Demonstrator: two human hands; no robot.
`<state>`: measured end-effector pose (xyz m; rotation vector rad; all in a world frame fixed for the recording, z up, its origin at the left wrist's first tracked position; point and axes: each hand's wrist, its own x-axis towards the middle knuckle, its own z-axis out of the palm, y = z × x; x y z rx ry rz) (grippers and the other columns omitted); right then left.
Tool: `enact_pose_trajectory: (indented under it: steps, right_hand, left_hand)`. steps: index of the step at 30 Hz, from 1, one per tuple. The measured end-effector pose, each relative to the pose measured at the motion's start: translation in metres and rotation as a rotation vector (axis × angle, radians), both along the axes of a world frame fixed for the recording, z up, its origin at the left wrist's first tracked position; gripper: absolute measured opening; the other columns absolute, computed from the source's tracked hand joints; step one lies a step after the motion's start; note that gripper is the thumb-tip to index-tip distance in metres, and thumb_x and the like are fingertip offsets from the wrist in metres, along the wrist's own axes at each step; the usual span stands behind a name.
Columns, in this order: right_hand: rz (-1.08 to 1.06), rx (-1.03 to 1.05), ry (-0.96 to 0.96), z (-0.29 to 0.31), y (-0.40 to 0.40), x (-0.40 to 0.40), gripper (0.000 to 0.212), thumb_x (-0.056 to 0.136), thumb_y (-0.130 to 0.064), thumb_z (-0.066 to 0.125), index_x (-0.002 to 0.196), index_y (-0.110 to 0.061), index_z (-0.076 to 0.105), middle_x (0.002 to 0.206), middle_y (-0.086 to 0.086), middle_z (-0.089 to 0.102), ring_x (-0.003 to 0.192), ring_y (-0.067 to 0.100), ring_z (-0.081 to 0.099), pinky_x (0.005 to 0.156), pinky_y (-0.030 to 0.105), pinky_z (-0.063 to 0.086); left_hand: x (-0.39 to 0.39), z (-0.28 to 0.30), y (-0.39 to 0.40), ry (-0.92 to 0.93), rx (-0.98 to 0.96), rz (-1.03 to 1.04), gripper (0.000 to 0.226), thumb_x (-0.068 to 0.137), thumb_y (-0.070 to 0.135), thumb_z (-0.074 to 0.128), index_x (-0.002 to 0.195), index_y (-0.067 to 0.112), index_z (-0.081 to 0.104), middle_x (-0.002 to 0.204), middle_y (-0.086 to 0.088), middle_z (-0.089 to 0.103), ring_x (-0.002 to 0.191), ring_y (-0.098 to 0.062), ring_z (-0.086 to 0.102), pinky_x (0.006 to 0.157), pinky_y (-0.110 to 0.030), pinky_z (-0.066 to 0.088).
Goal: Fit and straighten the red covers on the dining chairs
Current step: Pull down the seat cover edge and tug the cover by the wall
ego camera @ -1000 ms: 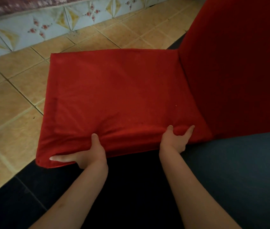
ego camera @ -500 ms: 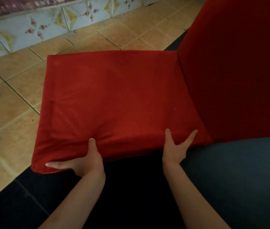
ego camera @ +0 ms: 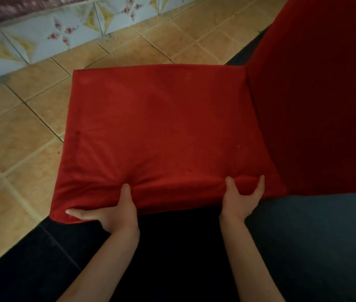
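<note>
Both hands barely shifted, left hand (ego camera: pixel 116 211) and right hand (ego camera: pixel 241 199) apparently gripping red cover (ego camera: pixel 161 127)

Hands hold the seat edge; cloth gathers between them

Since 1 s ago the left hand (ego camera: pixel 116 212) and right hand (ego camera: pixel 241 197) have barely shifted along the red cover (ego camera: pixel 161 127); a fold now bunches between the 2 thumbs, and the view has drifted slightly.

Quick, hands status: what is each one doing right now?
Left hand: grips the red cover at the seat's near edge.
Right hand: grips the same edge.
</note>
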<state>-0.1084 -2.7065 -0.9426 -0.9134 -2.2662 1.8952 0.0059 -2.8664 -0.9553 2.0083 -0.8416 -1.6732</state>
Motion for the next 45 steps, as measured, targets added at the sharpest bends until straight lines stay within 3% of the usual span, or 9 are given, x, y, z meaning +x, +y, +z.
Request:
enact_pose_trajectory:
  steps: [6,9,14,17,23,29,34,42,45]
  right_hand:
    - [-0.003,-0.013,-0.098,0.038,-0.012,0.047,0.090,0.079,-0.017,0.077,0.146,-0.046,0.025,0.124,-0.017,0.036,0.086,-0.012,0.044,0.084,0.015,0.036]
    - [-0.008,-0.014,-0.141,0.064,-0.021,0.070,0.090,0.079,-0.018,0.077,0.145,-0.048,0.024,0.128,-0.015,0.038,0.096,-0.002,0.050,0.085,0.018,0.039]
    - [-0.031,0.068,-0.214,0.114,-0.026,0.095,0.090,0.078,-0.019,0.079,0.145,-0.046,0.026,0.132,-0.008,0.042,0.108,0.012,0.049,0.096,0.028,0.040]
    - [-0.049,0.106,-0.245,0.143,-0.027,0.107,0.089,0.076,-0.015,0.079,0.145,-0.043,0.030,0.126,-0.009,0.041,0.105,0.011,0.048,0.093,0.023,0.038]
    - [-0.059,0.202,-0.373,0.196,-0.033,0.136,0.090,0.075,-0.015,0.080,0.146,-0.039,0.030,0.135,0.008,0.050,0.102,0.015,0.050,0.098,0.034,0.044]
    - [-0.102,0.224,-0.476,0.230,-0.039,0.172,0.088,0.076,-0.016,0.078,0.146,-0.038,0.029,0.133,0.013,0.054,0.106,0.027,0.058,0.096,0.035,0.045]
    - [-0.135,0.232,-0.538,0.248,-0.037,0.197,0.089,0.076,-0.015,0.078,0.146,-0.039,0.029,0.131,0.014,0.052,0.093,0.020,0.051,0.085,0.028,0.041]
    - [-0.128,0.290,-0.631,0.274,-0.021,0.198,0.092,0.076,-0.016,0.079,0.146,-0.041,0.026,0.134,0.017,0.048,0.096,0.021,0.050,0.093,0.039,0.048]
    - [-0.103,0.322,-0.663,0.284,-0.025,0.182,0.093,0.076,-0.020,0.079,0.148,-0.040,0.023,0.132,0.017,0.051,0.095,0.026,0.055,0.088,0.035,0.046]
  left_hand:
    - [0.043,0.031,-0.026,-0.047,0.082,-0.017,0.098,0.070,0.044,0.080,0.149,0.030,0.023,0.124,-0.005,0.059,0.099,-0.025,0.066,0.092,-0.044,0.053]
    - [0.063,0.055,-0.039,-0.098,0.101,-0.035,0.095,0.071,0.043,0.080,0.148,0.023,0.027,0.122,-0.006,0.059,0.095,-0.026,0.066,0.091,-0.043,0.053]
    - [0.093,0.105,-0.042,-0.148,0.112,-0.080,0.098,0.076,0.036,0.079,0.151,0.022,0.018,0.127,-0.010,0.056,0.099,-0.026,0.065,0.090,-0.044,0.054]
    - [0.107,0.140,-0.039,-0.192,0.116,-0.065,0.106,0.075,0.033,0.080,0.153,0.027,0.009,0.132,-0.011,0.052,0.103,-0.028,0.063,0.093,-0.047,0.052]
    - [0.128,0.203,-0.044,-0.350,0.081,-0.099,0.122,0.077,0.025,0.079,0.145,0.044,-0.020,0.129,-0.023,0.049,0.102,-0.035,0.061,0.092,-0.054,0.051]
    - [0.152,0.238,-0.057,-0.439,0.106,-0.165,0.124,0.073,0.026,0.081,0.147,0.042,-0.018,0.130,-0.024,0.050,0.101,-0.036,0.059,0.092,-0.052,0.050]
    - [0.171,0.255,-0.056,-0.511,0.110,-0.225,0.125,0.074,0.027,0.080,0.144,0.044,-0.022,0.125,-0.027,0.053,0.086,-0.030,0.054,0.090,-0.049,0.050]
    - [0.175,0.289,-0.038,-0.570,0.180,-0.222,0.122,0.077,0.025,0.078,0.146,0.039,-0.023,0.123,-0.030,0.052,0.077,-0.028,0.048,0.076,-0.036,0.039]
    - [0.163,0.297,-0.043,-0.586,0.202,-0.251,0.119,0.078,0.027,0.076,0.149,0.033,-0.019,0.116,-0.026,0.053,0.073,-0.028,0.049,0.077,-0.036,0.043]
